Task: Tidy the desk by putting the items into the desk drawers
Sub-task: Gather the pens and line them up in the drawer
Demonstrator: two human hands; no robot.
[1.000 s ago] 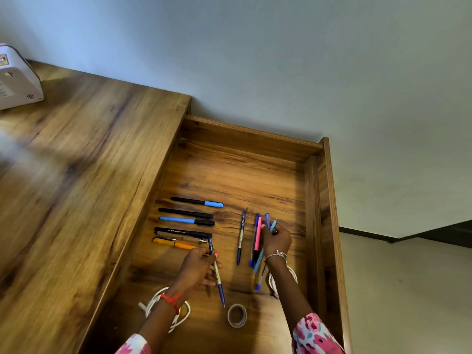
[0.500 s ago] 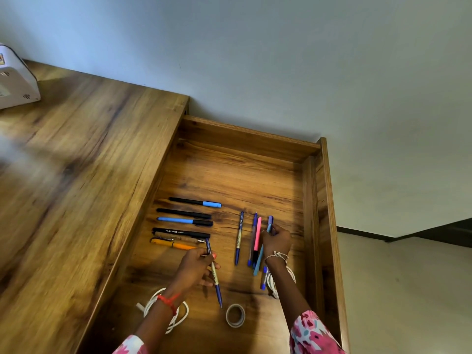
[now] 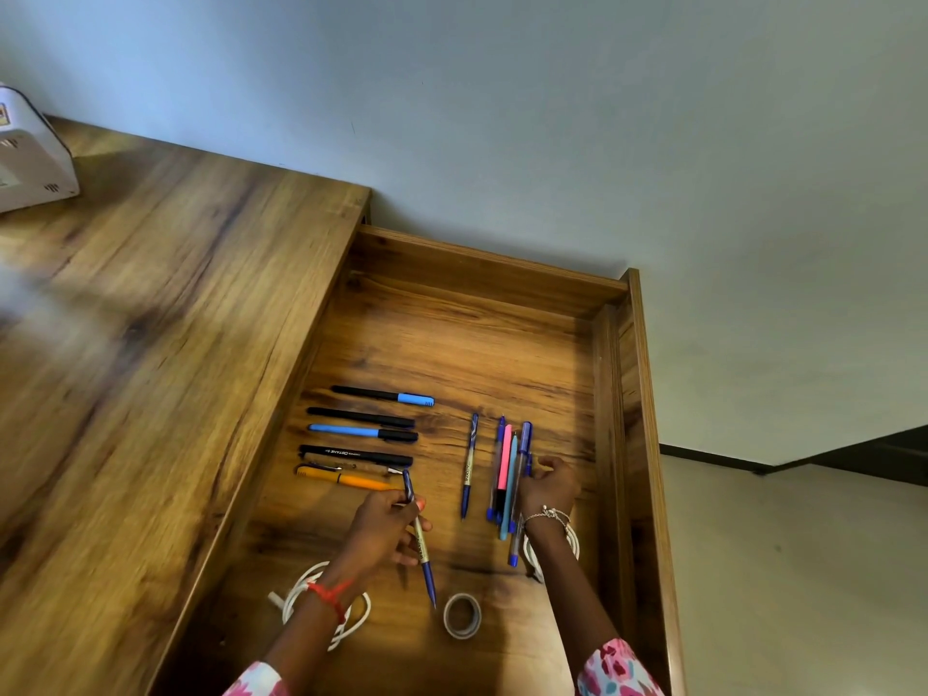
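The left hand (image 3: 381, 529) has its fingers (image 3: 396, 512) clamped on a blue-and-gold pen (image 3: 422, 550) low inside the open drawer (image 3: 610, 394). The pen's long axis runs roughly front to back. Its writing tip points back towards the person and its clip end points away beyond the fingers.

That clip end sits right by the near end of the orange pen (image 3: 341, 478). I reckon a small twist of the wrist could knock the orange pen and upset the neat row lying crosswise beyond it. Below the fingers, the tip comes close to the tape roll (image 3: 462, 615) and might nudge it.

The right hand (image 3: 550, 487) is curled against the bundle of pens (image 3: 504, 469). I cannot tell whether it grips one or only steadies them. A careless pull could fan them out.
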